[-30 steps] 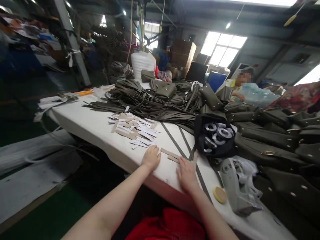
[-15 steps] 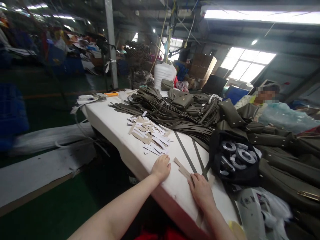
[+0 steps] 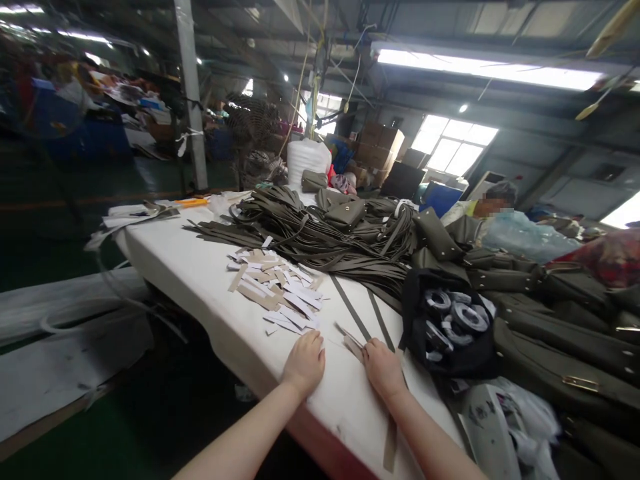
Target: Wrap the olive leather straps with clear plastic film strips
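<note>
Well left of the black bag [image 3: 417, 320], I see a loose pile of brown and white strips [image 3: 255, 291] spread on the white table [image 3: 340, 400]. Left of the bag and nearer me, I have the left hand [image 3: 304, 363] resting on the table, fingers curled inward; I cannot tell whether they hold anything. Between that hand and the bag are the brown card strips [image 3: 354, 347], their ends pinched by the right hand [image 3: 384, 365], thumb and fingers narrow, the other ends slightly fanned. Dark straps [image 3: 351, 307] lie flat just left of the bag. I judge a light pinch close to the ends best, since thin card would likely crease; the left hand could steady the fanned ends, lining up the edges
</note>
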A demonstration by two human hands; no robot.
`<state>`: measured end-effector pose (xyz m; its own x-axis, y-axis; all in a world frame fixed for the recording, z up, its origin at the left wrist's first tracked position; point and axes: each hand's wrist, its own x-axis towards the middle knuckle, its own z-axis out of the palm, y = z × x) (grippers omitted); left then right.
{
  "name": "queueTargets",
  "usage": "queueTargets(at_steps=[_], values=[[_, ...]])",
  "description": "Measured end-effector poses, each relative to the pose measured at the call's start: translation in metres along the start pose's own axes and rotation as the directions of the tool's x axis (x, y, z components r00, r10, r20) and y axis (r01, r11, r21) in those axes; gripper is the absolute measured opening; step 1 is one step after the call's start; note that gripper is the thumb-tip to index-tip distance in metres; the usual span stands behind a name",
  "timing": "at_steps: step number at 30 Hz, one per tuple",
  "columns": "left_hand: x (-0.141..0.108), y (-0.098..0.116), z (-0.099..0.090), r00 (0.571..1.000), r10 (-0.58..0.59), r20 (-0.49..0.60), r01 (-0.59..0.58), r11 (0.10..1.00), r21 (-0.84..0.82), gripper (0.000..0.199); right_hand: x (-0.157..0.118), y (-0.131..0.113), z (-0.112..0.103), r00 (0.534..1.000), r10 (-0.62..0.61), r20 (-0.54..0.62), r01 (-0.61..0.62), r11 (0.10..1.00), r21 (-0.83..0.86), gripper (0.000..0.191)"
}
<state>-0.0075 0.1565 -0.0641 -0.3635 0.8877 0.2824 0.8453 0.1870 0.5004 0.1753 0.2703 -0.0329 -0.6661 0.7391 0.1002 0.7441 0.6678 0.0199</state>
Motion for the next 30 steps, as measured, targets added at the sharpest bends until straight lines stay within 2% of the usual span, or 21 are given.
queueTargets(at_steps=[4, 8, 11, 13, 15, 16, 17, 20, 23, 26, 28, 30], values=[[-0.001, -0.006, 0.006, 1.0, 0.013, -0.014, -0.013, 1.0, 0.018, 0.032, 0.021, 0.002, -0.016, 1.0, -0.017, -0.007, 0.018, 0.998, 0.065, 0.03], [0.001, -0.01, 0.011, 0.999, 0.025, -0.04, -0.024, 0.999, 0.039, 0.031, 0.058, 0.007, -0.037, 0.999, -0.051, -0.01, 0.052, 0.99, 0.134, 0.026], [0.003, -0.011, 0.01, 0.998, 0.048, -0.037, -0.046, 0.997, 0.055, 0.031, 0.068, -0.007, -0.047, 0.998, -0.069, -0.003, 0.068, 0.982, 0.175, 0.024], [0.004, -0.012, 0.009, 0.998, 0.06, -0.022, -0.058, 0.996, 0.071, 0.031, 0.057, -0.027, -0.049, 0.996, -0.094, 0.008, 0.09, 0.972, 0.216, 0.025], [0.006, -0.016, 0.007, 0.997, 0.074, 0.008, -0.074, 0.993, 0.09, 0.032, 0.034, -0.051, -0.048, 0.99, -0.141, 0.023, 0.13, 0.957, 0.26, 0.027], [0.007, -0.019, 0.007, 0.996, 0.087, 0.032, -0.09, 0.991, 0.102, 0.033, 0.02, -0.062, -0.046, 0.983, -0.183, 0.033, 0.166, 0.944, 0.285, 0.025], [0.01, -0.022, 0.008, 0.993, 0.106, 0.057, -0.112, 0.987, 0.115, 0.036, 0.005, -0.071, -0.044, 0.962, -0.273, 0.018, 0.254, 0.916, 0.312, 0.024], [0.018, -0.026, 0.01, 0.982, 0.174, 0.075, -0.185, 0.97, 0.16, 0.039, -0.042, -0.082, -0.038, 0.926, -0.375, -0.042, 0.366, 0.864, 0.347, 0.035], [0.021, -0.021, 0.007, 0.977, 0.209, 0.031, -0.211, 0.958, 0.195, 0.048, -0.092, -0.062, -0.045, 0.951, -0.295, -0.088, 0.306, 0.871, 0.385, 0.039], [0.019, -0.016, 0.003, 0.979, 0.203, 0.023, -0.203, 0.955, 0.217, 0.054, -0.141, -0.017, -0.069, 0.984, -0.029, -0.178, 0.105, 0.893, 0.437, 0.031], [0.019, -0.014, 0.002, 0.98, 0.196, 0.034, -0.199, 0.953, 0.228, 0.056, -0.172, 0.025, -0.087, 0.953, 0.176, -0.245, -0.048, 0.89, 0.453, 0.026], [0.02, -0.015, 0.002, 0.981, 0.192, 0.037, -0.195, 0.951, 0.238, 0.056, -0.201, 0.071, -0.1, 0.884, 0.361, -0.297, -0.203, 0.869, 0.452, 0.034]])
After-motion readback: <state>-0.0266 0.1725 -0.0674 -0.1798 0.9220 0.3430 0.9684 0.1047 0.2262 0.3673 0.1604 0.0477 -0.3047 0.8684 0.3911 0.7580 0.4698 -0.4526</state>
